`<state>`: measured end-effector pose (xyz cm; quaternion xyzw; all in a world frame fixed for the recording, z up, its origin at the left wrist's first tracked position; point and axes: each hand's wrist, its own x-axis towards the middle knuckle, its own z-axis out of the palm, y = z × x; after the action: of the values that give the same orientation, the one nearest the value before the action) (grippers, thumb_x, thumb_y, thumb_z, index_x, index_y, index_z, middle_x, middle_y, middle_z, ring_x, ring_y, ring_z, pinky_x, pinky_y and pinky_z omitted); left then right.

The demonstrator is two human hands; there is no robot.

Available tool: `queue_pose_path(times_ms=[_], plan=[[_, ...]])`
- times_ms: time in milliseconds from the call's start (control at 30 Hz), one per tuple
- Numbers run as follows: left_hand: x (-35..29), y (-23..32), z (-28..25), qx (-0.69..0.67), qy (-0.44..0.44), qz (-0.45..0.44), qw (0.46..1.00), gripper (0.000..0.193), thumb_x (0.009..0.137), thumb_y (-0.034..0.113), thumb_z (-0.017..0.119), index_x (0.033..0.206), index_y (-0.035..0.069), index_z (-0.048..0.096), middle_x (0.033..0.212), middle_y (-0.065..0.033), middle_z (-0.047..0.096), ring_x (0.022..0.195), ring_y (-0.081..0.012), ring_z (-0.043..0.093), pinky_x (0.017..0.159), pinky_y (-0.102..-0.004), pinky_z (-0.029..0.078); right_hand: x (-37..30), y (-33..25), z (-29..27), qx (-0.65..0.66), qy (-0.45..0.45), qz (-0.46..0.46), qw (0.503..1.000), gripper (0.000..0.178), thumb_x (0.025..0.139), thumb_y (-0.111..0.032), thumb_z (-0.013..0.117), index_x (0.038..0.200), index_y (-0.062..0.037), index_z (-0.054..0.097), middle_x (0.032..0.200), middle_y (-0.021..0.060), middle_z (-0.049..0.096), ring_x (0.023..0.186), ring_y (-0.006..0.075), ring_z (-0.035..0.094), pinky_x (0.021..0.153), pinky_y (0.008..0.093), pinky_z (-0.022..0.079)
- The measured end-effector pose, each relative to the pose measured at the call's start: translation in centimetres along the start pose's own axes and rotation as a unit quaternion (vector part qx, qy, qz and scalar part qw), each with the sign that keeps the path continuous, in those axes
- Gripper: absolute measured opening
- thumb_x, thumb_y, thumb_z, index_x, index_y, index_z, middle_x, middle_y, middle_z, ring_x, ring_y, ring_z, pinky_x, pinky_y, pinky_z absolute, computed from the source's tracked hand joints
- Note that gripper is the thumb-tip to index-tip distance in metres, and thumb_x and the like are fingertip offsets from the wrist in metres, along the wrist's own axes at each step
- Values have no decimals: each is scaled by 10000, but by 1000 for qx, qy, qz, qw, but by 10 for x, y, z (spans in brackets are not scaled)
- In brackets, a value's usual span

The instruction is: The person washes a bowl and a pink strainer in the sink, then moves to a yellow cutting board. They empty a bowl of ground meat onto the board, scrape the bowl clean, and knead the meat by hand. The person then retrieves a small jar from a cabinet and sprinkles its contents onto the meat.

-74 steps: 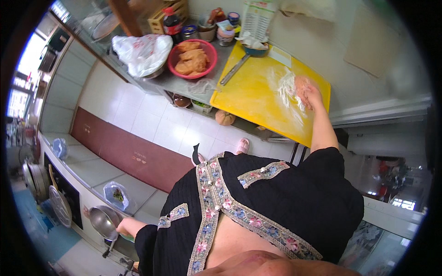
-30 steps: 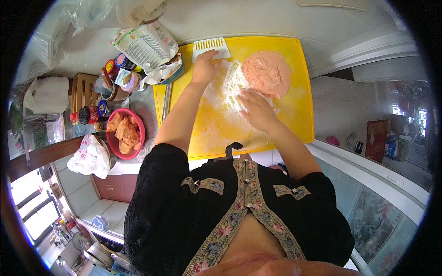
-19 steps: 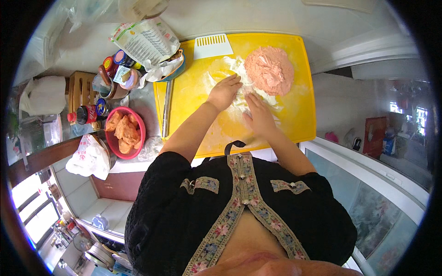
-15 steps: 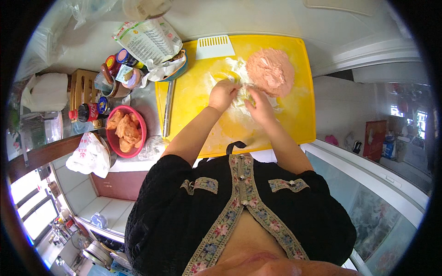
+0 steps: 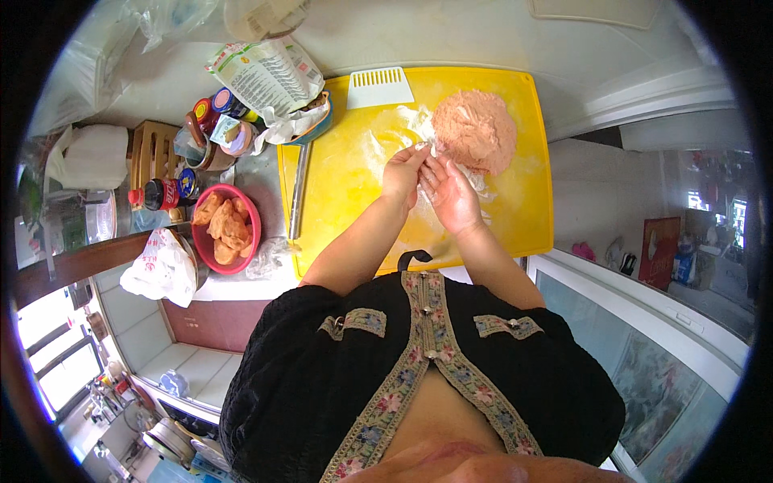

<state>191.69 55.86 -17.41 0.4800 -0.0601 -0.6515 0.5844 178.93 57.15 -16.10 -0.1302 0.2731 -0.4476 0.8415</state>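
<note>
Right hand (image 5: 453, 199) has turned palm-up, uncurled — left hand (image 5: 402, 172) pinched narrow — beside one pink mound (image 5: 476, 130).

Brt light from window (image 5: 66, 382), edges v. warped.

Pink dough (image 5: 477, 129), rough mound, on yellow board (image 5: 523, 209)

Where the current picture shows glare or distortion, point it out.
Head view, lower left: the window is blown near white; head view, rim: corners fall to black; head view, centre: the yellow board bows slightly at its far edge, while left hand and right hand look fairly sharp.
</note>
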Motion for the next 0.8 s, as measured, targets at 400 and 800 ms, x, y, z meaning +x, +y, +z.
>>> queue_pose_path(times_ms=[400,800], plan=[[37,29,-16,571,7,225,789,232,910,204,683,1087,73,754,988,-162,753,883,-308,717,803,-390,550,-9,-18,-22,-318,-4,-82,944,633,1029,-288,535,1551,0,322,1578,131,389,1422,290,440,1149,442,354],[12,31,3,470,-14,221,855,204,927,256,723,944,63,788,921,-50,756,823,-183,680,746,-297,522,4,-29,-18,-156,18,-20,987,707,1014,-404,547,1574,-40,317,1629,84,320,1507,250,277,1209,439,229]])
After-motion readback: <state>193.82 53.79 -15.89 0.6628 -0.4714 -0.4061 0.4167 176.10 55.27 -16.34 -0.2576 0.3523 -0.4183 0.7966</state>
